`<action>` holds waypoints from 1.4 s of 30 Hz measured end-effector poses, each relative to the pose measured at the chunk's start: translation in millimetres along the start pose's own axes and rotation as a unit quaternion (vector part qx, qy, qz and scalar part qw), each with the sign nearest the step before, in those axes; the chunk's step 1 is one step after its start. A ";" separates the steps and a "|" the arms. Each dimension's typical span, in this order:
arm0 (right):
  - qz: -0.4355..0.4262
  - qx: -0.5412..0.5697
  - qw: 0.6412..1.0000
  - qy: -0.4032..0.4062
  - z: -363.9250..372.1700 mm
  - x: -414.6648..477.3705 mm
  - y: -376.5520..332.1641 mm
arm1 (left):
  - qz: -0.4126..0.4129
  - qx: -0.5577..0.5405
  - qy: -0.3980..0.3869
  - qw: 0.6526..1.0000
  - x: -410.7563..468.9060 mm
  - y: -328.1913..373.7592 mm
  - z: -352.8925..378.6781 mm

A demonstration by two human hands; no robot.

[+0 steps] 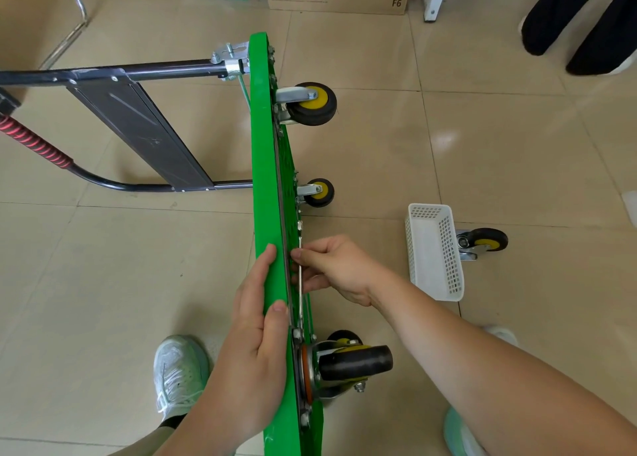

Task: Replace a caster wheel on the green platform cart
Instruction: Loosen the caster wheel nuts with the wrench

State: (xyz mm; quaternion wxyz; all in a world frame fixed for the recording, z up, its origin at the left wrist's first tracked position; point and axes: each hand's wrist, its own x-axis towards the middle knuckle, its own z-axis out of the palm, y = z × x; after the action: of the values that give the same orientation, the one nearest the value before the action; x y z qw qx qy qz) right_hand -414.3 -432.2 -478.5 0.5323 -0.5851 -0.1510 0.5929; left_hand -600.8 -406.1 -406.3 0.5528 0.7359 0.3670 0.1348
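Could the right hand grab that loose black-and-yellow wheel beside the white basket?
Probably, once freed: the right hand pinches a thin metal wrench now. The low white plastic basket lies between, but the loose black-and-yellow caster wheel sits uncovered.

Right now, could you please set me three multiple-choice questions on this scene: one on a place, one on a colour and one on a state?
1. Where does the loose caster lie relative to the white basket?
A. inside it
B. on the floor beside it
C. on top of it

2. What colour are the hubs of the mounted casters?
A. yellow
B. red
C. white

3. How does the green cart stand?
A. flat on its wheels
B. upside down
C. on its edge, wheels pointing sideways

Answers:
1 B: it rests on the tiles just outside the basket's wall.
2 A: yellow shows inside each black tyre.
3 C: the left hand grips the upturned deck edge while the right hand holds a wrench against the underside.
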 end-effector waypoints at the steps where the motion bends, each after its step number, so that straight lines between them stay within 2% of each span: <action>1: -0.013 -0.008 1.000 -0.006 0.9 -2.7 -3.4 | 0.001 0.000 0.001 1.000 0.2 -0.8 0.0; 7: -0.088 -0.025 0.995 0.026 6.2 -30.2 -6.8 | 0.005 -0.006 -0.004 1.000 0.3 -0.9 -0.3; 12: -0.189 -0.111 0.975 0.017 20.2 -54.6 -2.6 | 0.010 0.003 -0.002 1.000 -0.8 -1.5 -1.7; 15: -0.200 -0.079 0.975 0.051 19.2 -62.8 4.0 | 0.001 0.003 -0.005 1.000 -2.2 2.2 -1.5; 18: -0.206 -0.068 0.975 0.050 15.1 -63.0 -3.7 | -0.005 0.004 -0.007 1.000 -2.5 4.9 -2.1; 22: -0.182 -0.005 0.982 0.054 5.3 -49.6 -24.7 | -0.002 0.007 -0.007 1.000 -2.5 4.9 -1.2; 29: -0.084 -0.004 0.994 0.069 -5.3 -19.2 -12.6 | 0.001 0.008 -0.003 1.000 -1.1 -0.9 -0.5; 36: -0.007 0.046 0.998 0.037 -6.5 -6.8 2.2 | 0.007 -0.002 -0.008 1.000 0.1 -3.0 -0.4; 42: 0.011 0.038 0.999 0.015 -4.2 -0.4 2.0 | -0.004 -0.006 -0.008 1.000 0.7 0.5 -0.2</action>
State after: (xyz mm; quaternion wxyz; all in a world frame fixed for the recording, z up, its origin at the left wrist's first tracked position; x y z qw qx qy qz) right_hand -411.7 -435.2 -481.1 0.5502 -0.5746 -0.1139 0.5951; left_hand -600.3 -405.5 -405.9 0.5608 0.7320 0.3647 0.1286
